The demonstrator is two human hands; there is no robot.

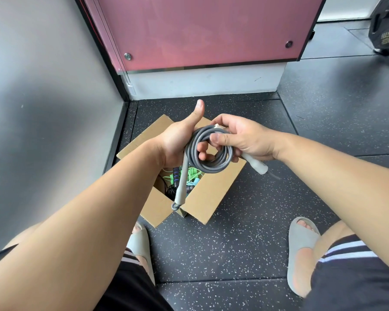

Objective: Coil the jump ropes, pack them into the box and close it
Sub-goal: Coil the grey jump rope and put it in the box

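Mostly hidden box (211, 198), grey rope (211, 168) coiled in left hand (177, 140), right hand (245, 138)

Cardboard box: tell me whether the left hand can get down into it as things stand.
Probably yes: the cardboard box sits open below the left hand, flaps spread, nothing over its mouth, though that hand grips the gray jump rope.
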